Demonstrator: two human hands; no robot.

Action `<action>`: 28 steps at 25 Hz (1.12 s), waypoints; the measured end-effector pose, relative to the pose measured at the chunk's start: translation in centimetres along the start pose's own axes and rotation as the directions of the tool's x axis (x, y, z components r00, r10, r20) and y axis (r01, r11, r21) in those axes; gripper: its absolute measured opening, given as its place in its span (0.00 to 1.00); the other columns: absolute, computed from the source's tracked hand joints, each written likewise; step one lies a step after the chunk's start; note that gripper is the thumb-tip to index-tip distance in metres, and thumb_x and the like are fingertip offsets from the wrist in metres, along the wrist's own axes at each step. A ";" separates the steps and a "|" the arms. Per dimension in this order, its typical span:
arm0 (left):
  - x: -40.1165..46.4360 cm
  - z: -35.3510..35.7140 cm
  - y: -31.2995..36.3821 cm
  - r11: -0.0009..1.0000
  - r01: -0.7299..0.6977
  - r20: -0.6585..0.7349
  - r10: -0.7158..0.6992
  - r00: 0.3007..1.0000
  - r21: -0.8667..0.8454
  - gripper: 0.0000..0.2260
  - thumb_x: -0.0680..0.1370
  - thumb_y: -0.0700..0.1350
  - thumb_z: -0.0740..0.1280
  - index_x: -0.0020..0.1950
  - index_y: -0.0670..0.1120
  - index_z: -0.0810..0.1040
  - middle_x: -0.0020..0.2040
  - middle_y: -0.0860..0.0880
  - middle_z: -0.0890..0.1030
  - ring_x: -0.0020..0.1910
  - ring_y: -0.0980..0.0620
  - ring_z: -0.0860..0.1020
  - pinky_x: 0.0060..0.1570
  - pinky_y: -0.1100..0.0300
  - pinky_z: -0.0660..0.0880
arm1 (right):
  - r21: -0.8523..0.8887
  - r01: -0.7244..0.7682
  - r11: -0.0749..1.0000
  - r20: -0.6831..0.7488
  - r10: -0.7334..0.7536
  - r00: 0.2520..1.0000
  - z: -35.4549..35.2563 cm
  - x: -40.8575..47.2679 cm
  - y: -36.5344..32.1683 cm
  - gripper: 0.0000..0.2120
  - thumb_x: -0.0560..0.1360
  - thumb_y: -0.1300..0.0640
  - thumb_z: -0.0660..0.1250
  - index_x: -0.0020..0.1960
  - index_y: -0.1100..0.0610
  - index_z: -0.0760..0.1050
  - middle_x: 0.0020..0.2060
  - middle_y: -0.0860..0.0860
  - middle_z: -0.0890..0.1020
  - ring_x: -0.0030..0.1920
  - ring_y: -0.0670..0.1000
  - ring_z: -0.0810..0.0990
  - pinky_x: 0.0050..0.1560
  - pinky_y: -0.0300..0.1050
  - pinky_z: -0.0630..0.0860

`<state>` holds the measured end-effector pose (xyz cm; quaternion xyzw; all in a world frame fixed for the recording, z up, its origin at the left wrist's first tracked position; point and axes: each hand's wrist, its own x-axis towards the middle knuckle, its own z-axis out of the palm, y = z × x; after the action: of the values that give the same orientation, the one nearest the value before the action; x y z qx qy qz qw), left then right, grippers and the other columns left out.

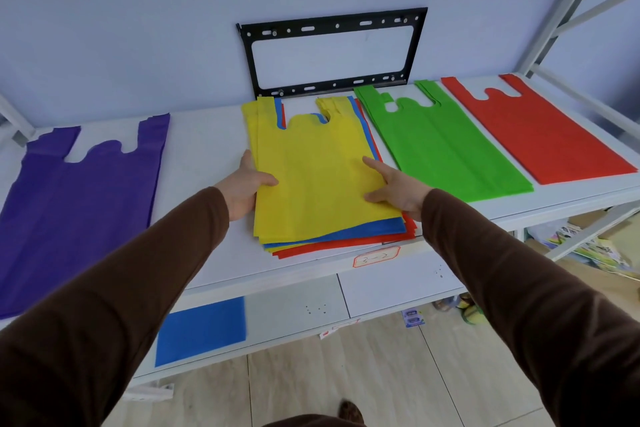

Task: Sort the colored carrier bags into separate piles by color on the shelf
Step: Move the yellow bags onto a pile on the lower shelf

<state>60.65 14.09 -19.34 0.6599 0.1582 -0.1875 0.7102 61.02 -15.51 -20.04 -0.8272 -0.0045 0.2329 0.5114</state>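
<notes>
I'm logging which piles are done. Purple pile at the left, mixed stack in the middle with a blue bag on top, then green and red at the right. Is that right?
Not quite. In the head view, the top of the mixed stack is a yellow bag, not blue; blue only peeks out beneath it. The purple pile at the left and the green pile and red pile at the right are as you said.

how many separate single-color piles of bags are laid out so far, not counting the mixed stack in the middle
4: purple pile at the shelf's left, green pile and red pile at the right, blue pile on the lower shelf, partly hidden.
</notes>
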 end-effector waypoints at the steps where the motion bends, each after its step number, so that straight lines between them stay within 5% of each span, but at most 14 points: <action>1: 0.6 -0.2 0.5 1.000 -0.019 0.010 0.019 1.000 0.020 0.39 0.79 0.34 0.63 0.79 0.56 0.42 0.68 0.49 0.69 0.64 0.42 0.74 0.58 0.46 0.74 | 0.013 -0.001 1.000 0.060 0.001 0.998 -0.2 -0.2 0.0 0.41 0.72 0.68 0.70 0.77 0.43 0.57 0.75 0.53 0.61 0.65 0.56 0.72 0.67 0.51 0.72; 4: 3.4 -1.1 1.4 0.981 -0.080 -0.033 0.087 0.996 0.176 0.38 0.77 0.44 0.67 0.78 0.61 0.47 0.76 0.50 0.64 0.69 0.44 0.70 0.64 0.43 0.71 | 0.021 -0.035 0.999 0.215 0.029 0.976 -1.2 -0.2 0.4 0.40 0.72 0.67 0.71 0.76 0.45 0.59 0.74 0.52 0.63 0.68 0.57 0.71 0.70 0.53 0.69; 7: 4.3 -0.5 2.2 0.872 -0.155 -0.112 0.231 0.967 0.465 0.33 0.80 0.48 0.63 0.79 0.58 0.48 0.77 0.49 0.61 0.70 0.44 0.69 0.62 0.56 0.69 | 0.096 -0.117 0.988 0.179 0.099 0.979 -1.2 0.1 0.5 0.34 0.74 0.64 0.69 0.75 0.47 0.63 0.69 0.55 0.71 0.62 0.61 0.77 0.65 0.58 0.74; 10: 5.0 0.0 1.4 0.797 -0.205 -0.121 0.327 0.937 0.568 0.32 0.81 0.40 0.59 0.79 0.57 0.46 0.77 0.47 0.61 0.55 0.49 0.76 0.47 0.61 0.71 | 0.026 -0.078 0.997 0.012 0.078 0.997 -0.6 0.7 1.2 0.28 0.75 0.60 0.69 0.72 0.43 0.67 0.68 0.56 0.72 0.59 0.60 0.79 0.61 0.58 0.77; 12: 5.7 -0.5 0.8 0.802 -0.211 -0.097 0.315 0.944 0.558 0.34 0.81 0.38 0.59 0.79 0.59 0.45 0.77 0.47 0.61 0.40 0.61 0.69 0.38 0.66 0.68 | 0.021 -0.073 0.997 -0.043 0.074 0.996 -0.2 0.6 1.4 0.26 0.76 0.58 0.68 0.70 0.41 0.68 0.68 0.55 0.72 0.58 0.59 0.80 0.60 0.56 0.78; 14: 6.2 -0.9 0.6 0.809 -0.200 -0.080 0.291 0.953 0.552 0.35 0.80 0.36 0.58 0.79 0.59 0.44 0.77 0.48 0.60 0.37 0.64 0.65 0.38 0.67 0.67 | 0.035 -0.082 0.996 -0.077 0.084 0.993 0.0 0.5 1.4 0.23 0.78 0.56 0.66 0.70 0.40 0.68 0.67 0.55 0.73 0.57 0.59 0.80 0.60 0.56 0.78; 17: 6.6 -1.5 0.8 0.832 -0.209 -0.067 0.281 0.957 0.514 0.33 0.80 0.36 0.58 0.79 0.59 0.49 0.77 0.48 0.62 0.45 0.57 0.72 0.44 0.64 0.71 | 0.084 -0.099 0.992 -0.111 0.108 0.988 0.2 -0.1 0.9 0.20 0.79 0.54 0.64 0.69 0.41 0.69 0.65 0.56 0.75 0.55 0.59 0.81 0.59 0.57 0.79; 20: 7.0 -2.2 0.8 0.887 -0.210 0.004 0.229 0.973 0.412 0.30 0.80 0.41 0.61 0.78 0.59 0.55 0.78 0.50 0.59 0.71 0.48 0.67 0.68 0.51 0.68 | 0.103 -0.081 0.991 -0.152 0.096 0.984 0.4 -0.8 0.4 0.22 0.77 0.53 0.68 0.69 0.41 0.70 0.65 0.52 0.73 0.53 0.57 0.82 0.57 0.54 0.80; 24: 7.2 -2.4 0.7 0.875 -0.209 0.041 0.213 0.976 0.437 0.29 0.78 0.33 0.63 0.76 0.54 0.64 0.77 0.48 0.62 0.73 0.48 0.65 0.72 0.50 0.65 | -0.024 -0.037 0.999 -0.170 0.032 0.985 1.2 -1.1 -0.4 0.24 0.76 0.60 0.69 0.68 0.43 0.72 0.63 0.51 0.76 0.50 0.54 0.81 0.57 0.46 0.79; 28: 5.5 -2.7 1.3 0.875 -0.266 0.028 0.279 0.960 0.405 0.30 0.78 0.32 0.62 0.76 0.53 0.63 0.77 0.48 0.61 0.73 0.48 0.64 0.72 0.51 0.64 | 0.037 0.010 0.999 -0.183 -0.003 0.983 1.2 -1.9 -1.1 0.21 0.76 0.59 0.69 0.67 0.46 0.75 0.60 0.53 0.80 0.40 0.48 0.81 0.52 0.43 0.81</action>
<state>66.18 16.54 -20.99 0.8109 0.0329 -0.1040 0.5750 59.07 -14.39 -18.82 -0.8351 0.0441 0.1543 0.5261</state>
